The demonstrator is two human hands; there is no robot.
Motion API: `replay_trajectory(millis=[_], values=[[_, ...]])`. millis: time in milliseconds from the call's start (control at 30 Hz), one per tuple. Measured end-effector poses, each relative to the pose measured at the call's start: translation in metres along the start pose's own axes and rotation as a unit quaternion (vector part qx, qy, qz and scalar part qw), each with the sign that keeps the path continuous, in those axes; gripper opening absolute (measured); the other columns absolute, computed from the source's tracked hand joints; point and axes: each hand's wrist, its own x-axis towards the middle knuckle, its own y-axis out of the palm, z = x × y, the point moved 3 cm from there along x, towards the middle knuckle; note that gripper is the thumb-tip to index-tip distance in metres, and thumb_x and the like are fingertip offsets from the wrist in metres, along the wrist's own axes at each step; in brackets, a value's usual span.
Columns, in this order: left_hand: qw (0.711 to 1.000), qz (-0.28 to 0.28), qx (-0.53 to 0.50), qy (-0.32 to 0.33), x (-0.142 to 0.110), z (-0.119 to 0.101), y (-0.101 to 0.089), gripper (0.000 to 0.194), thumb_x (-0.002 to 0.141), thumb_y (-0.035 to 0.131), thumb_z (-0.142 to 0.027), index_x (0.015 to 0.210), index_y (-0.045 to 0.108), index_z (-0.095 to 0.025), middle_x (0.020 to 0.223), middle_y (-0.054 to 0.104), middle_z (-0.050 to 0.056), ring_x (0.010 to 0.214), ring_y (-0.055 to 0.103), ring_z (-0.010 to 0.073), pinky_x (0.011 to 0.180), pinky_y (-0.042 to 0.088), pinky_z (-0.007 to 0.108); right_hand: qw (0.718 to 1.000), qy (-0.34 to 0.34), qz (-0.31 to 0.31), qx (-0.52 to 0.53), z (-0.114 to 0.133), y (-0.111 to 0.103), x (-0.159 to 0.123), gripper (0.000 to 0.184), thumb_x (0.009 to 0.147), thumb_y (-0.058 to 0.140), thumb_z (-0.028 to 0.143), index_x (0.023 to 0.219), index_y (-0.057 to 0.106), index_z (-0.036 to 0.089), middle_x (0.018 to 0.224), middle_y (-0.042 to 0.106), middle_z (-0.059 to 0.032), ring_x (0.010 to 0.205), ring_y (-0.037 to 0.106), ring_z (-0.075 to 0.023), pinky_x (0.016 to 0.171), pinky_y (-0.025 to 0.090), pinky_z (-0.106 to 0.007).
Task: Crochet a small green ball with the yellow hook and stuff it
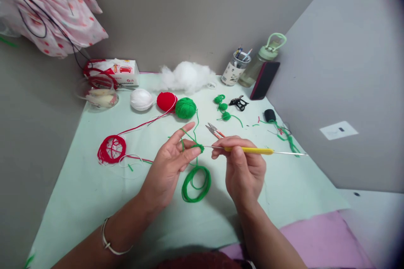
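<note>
My left hand (172,162) pinches a small green crochet piece (198,147) between thumb and fingers, with green yarn looped over its raised index finger. In my right hand (243,168) is a crochet hook (252,150) with a yellow handle, held like a pen, its thin metal tip at the crochet piece. The working strand runs back to a green yarn ball (186,108). Below my hands lies a coil of green yarn (208,185). Small scissors (215,130) with orange handles lie just behind my right hand, partly hidden by it.
Behind stand a red yarn ball (166,101), a white yarn ball (141,100) and fluffy white stuffing (187,76). A red yarn coil (102,151) lies left. Finished green pieces (223,106), a black clip (239,103), a pen jar (232,73), a bottle (252,71) and a phone (264,80) occupy the right.
</note>
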Motion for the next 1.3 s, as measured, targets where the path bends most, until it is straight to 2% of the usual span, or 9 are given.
replay_trajectory(millis=[567,733,833,967,1033,1167,1300], values=[[1.0,0.02,0.016,0.005,0.0,0.001,0.0,0.052,0.082,0.086,-0.023,0.133,0.073,-0.024,0.082,0.056,-0.004,0.063,0.038,0.0071,0.057,0.032,0.022,1.0,0.0,0.014,-0.008,0.001,0.001,0.0,0.019,0.106,0.06,0.029,0.101,0.077,0.023,0.092,0.076,-0.0041,0.076,0.07,-0.0167,0.068,0.062,-0.035],[0.999,0.023,0.022,0.006,0.0,0.002,0.0,0.049,0.083,0.086,-0.024,0.13,0.075,-0.024,0.083,0.057,-0.003,0.065,0.041,0.0077,0.058,0.033,0.023,1.0,-0.001,0.018,-0.001,-0.001,0.002,0.0,0.019,0.105,0.06,0.029,0.103,0.078,0.024,0.091,0.077,-0.0039,0.075,0.07,-0.0167,0.068,0.062,-0.034],[0.999,0.038,0.02,-0.006,-0.001,0.003,0.001,0.06,0.083,0.087,-0.025,0.14,0.068,-0.024,0.086,0.063,-0.002,0.072,0.051,0.0104,0.063,0.038,0.024,0.999,-0.008,0.04,-0.012,-0.002,0.004,-0.001,0.018,0.105,0.062,0.027,0.104,0.08,0.025,0.096,0.078,-0.0051,0.079,0.071,-0.0174,0.067,0.061,-0.034],[0.998,0.064,-0.001,-0.021,-0.002,0.005,0.003,0.09,0.081,0.089,-0.024,0.16,0.046,-0.024,0.089,0.072,0.0,0.082,0.064,0.0146,0.086,0.048,0.03,0.998,-0.006,0.06,-0.035,-0.004,0.005,-0.001,0.017,0.103,0.064,0.029,0.104,0.081,0.026,0.098,0.081,-0.0062,0.08,0.071,-0.0181,0.063,0.06,-0.032],[0.997,0.073,-0.01,-0.022,-0.002,0.005,0.003,0.096,0.081,0.089,-0.023,0.163,0.04,-0.023,0.09,0.073,0.0,0.087,0.067,0.0159,0.092,0.048,0.031,0.998,0.014,0.061,-0.012,-0.006,0.005,0.0,0.017,0.104,0.064,0.032,0.104,0.081,0.027,0.097,0.081,-0.0054,0.077,0.07,-0.017,0.063,0.059,-0.031],[0.997,0.07,-0.006,-0.025,-0.001,0.004,0.001,0.083,0.086,0.086,-0.024,0.159,0.048,-0.024,0.09,0.071,-0.001,0.085,0.066,0.0148,0.083,0.047,0.029,0.997,0.05,0.036,0.055,-0.009,0.003,0.004,0.017,0.103,0.066,0.035,0.1,0.08,0.025,0.093,0.081,-0.0041,0.073,0.07,-0.0149,0.062,0.059,-0.029],[0.998,0.051,0.019,-0.002,-0.002,0.003,-0.002,0.068,0.088,0.084,-0.026,0.15,0.058,-0.026,0.096,0.07,0.0,0.087,0.062,0.0147,0.081,0.045,0.028,0.997,0.061,0.018,0.051,-0.009,0.003,0.008,0.021,0.103,0.065,0.038,0.095,0.076,0.022,0.087,0.079,-0.0039,0.066,0.069,-0.0146,0.059,0.059,-0.028]])
